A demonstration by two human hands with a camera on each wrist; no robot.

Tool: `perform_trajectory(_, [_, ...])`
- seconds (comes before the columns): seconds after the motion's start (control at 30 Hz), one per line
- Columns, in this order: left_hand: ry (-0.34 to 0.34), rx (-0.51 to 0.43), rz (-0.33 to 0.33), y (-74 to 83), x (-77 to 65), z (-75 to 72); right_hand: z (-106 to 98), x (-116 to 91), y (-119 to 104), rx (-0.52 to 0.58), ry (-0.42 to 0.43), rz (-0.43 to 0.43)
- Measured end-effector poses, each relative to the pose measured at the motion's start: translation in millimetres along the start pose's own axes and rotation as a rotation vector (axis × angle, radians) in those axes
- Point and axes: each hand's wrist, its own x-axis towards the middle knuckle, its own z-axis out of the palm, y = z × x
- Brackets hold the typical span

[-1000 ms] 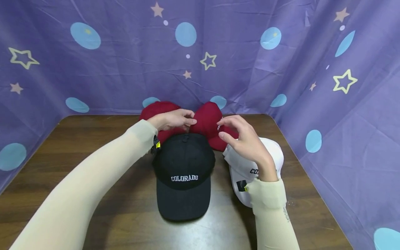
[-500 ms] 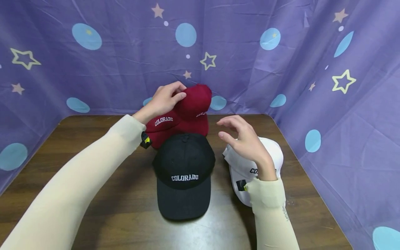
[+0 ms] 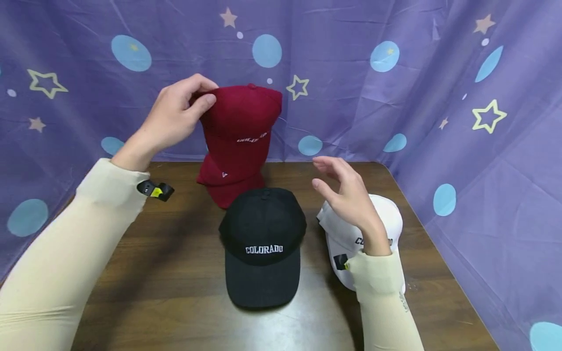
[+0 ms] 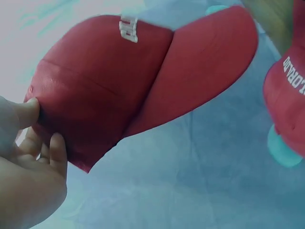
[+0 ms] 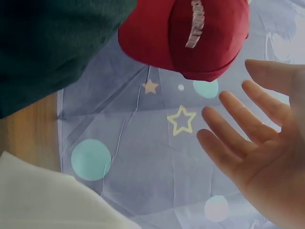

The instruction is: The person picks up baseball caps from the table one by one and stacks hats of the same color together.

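Observation:
My left hand (image 3: 173,109) pinches a red baseball cap (image 3: 243,114) by its back edge and holds it in the air near the curtain. In the left wrist view, thumb and fingers grip that cap's rear, its brim pointing away. Another red cap (image 3: 230,187) lies on the table below, partly hidden by the lifted one. In front of it sits a black cap (image 3: 263,229) lettered COLORADO, brim toward me. My right hand (image 3: 347,195) hovers with relaxed fingers and nothing in its grasp. Beneath it a white cap (image 3: 391,214) is partly covered by the hand and wrist.
All the resting caps are on a brown wooden table (image 3: 184,292). A purple curtain (image 3: 342,117) with stars and blue ovals hangs behind the table and along its sides.
The left hand has lifted the red cap from beside the other red one, moving it up and left, and its brim now hangs downward. The right hand stays nearly still.

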Motion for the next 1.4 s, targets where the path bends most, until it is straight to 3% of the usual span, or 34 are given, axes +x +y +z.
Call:
perform_trajectory(0.1, [-0.031,-0.033,0.005,7.3,-13.2,-13.8,-0.2,1.4,-20.6,0.019,0.025,-0.031])
perform_trajectory(0.23, [-0.073,-0.113,0.007,17.7,-32.7,-31.1,7.0,3.8,-31.7,0.033,0.047,-0.069])
perform_trajectory(0.4, [-0.136,-0.32,0.012,25.4,-56.4,-49.1,20.4,6.3,-52.5,0.049,0.047,-0.153])
perform_trajectory(0.5, [-0.182,-0.454,0.051,27.0,-69.5,-55.0,27.4,7.0,-62.9,0.054,0.048,-0.202])
perform_trajectory(0.63, [-0.247,-0.588,0.069,26.8,-86.3,-56.9,36.2,6.2,-72.1,0.073,0.027,-0.239])
perform_trajectory(0.77, [-0.273,-0.65,0.048,23.5,-103.9,-54.8,46.4,4.7,-75.2,0.11,-0.039,-0.258])
perform_trajectory(1.03, [-0.3,-0.82,-0.053,3.7,-134.7,-46.5,59.3,-1.5,-82.3,0.27,-0.182,-0.191])
perform_trajectory(1.1, [-0.323,-0.82,-0.093,-3.9,-142.3,-45.2,63.0,-2.7,-83.3,0.344,-0.232,-0.166])
perform_trajectory(1.2, [-0.357,-0.721,-0.169,-14.1,-154.9,-45.8,68.9,-4.3,-85.1,0.43,-0.31,-0.131])
perform_trajectory(1.33, [-0.378,-0.522,-0.23,-24.8,-171.8,-50.1,79.7,-5.3,-83.6,0.446,-0.369,-0.132])
perform_trajectory(1.4, [-0.387,-0.467,-0.247,-29.2,-178.9,-52.5,87.3,-5.7,-78.4,0.435,-0.386,-0.139])
